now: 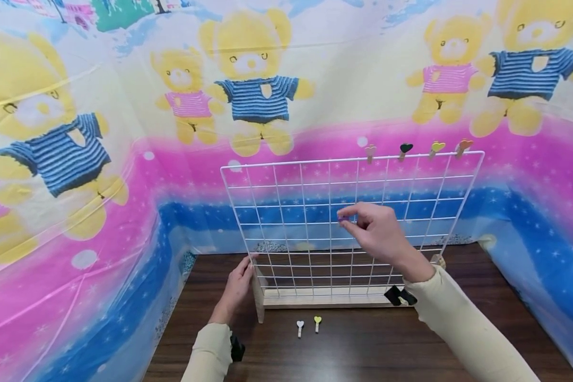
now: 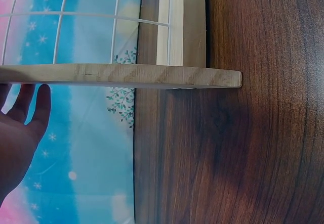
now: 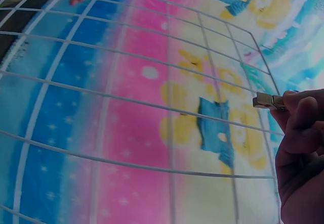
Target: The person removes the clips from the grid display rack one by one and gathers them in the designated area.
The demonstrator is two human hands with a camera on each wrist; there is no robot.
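In the head view, my right hand [image 1: 374,231] pinches a small clothespin [image 1: 345,218] with a purple top between thumb and index finger. It is held up in front of the white wire grid [image 1: 330,201]. The clothespin's wooden end [image 3: 263,101] points out past the fingertips in the right wrist view. My left hand [image 1: 239,278] touches the left wooden upright [image 1: 259,297] of the grid's stand from outside, its fingers [image 2: 42,110] against the board. Heart-topped clothespins sit along the top wire: pale pink [image 1: 371,153], dark green [image 1: 405,150], yellow [image 1: 436,148], orange [image 1: 463,147].
A white heart clothespin [image 1: 300,328] and a yellow-green one [image 1: 317,324] lie on the dark wooden table [image 1: 353,345] in front of the stand's base bar [image 1: 324,302]. A bear-printed cloth [image 1: 344,95] hangs behind and along both sides.
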